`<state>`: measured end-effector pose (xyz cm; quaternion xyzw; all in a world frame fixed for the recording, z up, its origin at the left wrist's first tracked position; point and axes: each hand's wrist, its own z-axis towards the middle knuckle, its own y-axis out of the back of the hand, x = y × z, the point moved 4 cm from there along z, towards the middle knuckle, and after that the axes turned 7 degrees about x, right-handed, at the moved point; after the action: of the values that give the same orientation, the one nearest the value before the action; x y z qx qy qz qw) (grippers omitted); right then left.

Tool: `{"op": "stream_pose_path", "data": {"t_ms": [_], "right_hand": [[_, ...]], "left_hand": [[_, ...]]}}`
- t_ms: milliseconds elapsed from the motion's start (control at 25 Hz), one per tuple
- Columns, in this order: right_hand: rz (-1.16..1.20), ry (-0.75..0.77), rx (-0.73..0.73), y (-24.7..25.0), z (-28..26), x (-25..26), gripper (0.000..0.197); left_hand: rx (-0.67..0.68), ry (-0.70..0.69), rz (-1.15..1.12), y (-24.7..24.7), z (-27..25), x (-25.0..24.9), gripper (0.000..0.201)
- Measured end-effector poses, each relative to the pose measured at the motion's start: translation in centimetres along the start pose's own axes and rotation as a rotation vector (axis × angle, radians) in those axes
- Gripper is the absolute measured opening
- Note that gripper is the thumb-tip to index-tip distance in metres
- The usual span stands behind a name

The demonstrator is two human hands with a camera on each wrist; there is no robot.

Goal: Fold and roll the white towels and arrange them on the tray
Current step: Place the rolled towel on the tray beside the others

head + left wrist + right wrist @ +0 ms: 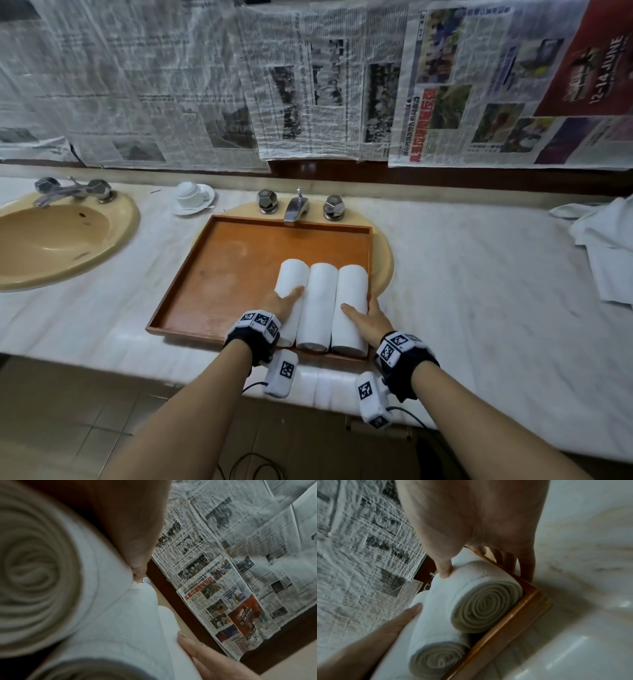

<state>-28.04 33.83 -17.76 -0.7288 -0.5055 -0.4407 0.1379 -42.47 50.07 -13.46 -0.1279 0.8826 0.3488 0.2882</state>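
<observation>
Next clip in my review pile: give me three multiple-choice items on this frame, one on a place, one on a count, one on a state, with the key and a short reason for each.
1. Where do the rolled towels lie on the tray?
A. far left corner
B. right part, by the near rim
C. across the far rim

2. How many rolled towels are on the tray?
A. two
B. three
C. five

3. How is the cup on the saucer placed?
A. upside down
B. upright and full
C. lying on its side

Key: 1 B, the rolls sit side by side against the tray's right wall, with the left hand and the right hand flanking them. 2 B, the head view shows three white rolls. 3 A, its base faces up.
</observation>
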Motion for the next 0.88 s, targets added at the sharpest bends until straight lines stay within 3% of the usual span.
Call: {"op": "stream_pose_path", "data": {"t_ms": [360, 720, 880], "right_hand": [[-0.01, -0.008, 0.008, -0.2, 0.4, -0.2, 0.081], [-0.024, -0.011, -0.004, -0.2, 0.4, -0.1, 0.078], [-0.08, -0.044, 0.027, 0.0, 0.0, 0.7, 0.076]], "left_hand": [[0.016, 0.029, 0.143, 0.2, 2.4, 1.6, 0.085], [0.029, -0.008, 0.132, -0.1, 2.3, 1.5, 0.073], [-0.063, -0.008, 0.146, 0.4, 1.5, 1.4, 0.069]]}}
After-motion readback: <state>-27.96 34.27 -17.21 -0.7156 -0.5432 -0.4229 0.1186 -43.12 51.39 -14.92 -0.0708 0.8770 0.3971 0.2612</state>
